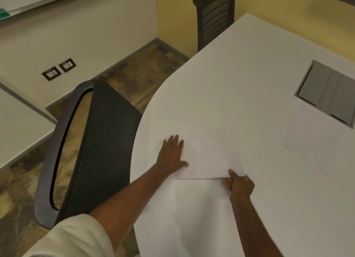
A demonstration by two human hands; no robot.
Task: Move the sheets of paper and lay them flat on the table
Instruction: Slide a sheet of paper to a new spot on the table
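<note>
A white sheet of paper (213, 153) lies near the left edge of the white table (240, 87), its near edge slightly lifted. My left hand (172, 154) presses flat on the sheet's left side, fingers spread. My right hand (239, 185) pinches the sheet's near right corner between thumb and fingers. A second white sheet (311, 147) lies flat farther right on the table. Another sheet (201, 208) seems to lie below the hands, its outline faint against the white top.
A grey cable hatch (326, 95) is set into the table at the right. A black mesh chair (90, 151) stands close to the table's left edge, and another chair (215, 16) at the far end. Wall sockets (58, 69) sit low on the left wall.
</note>
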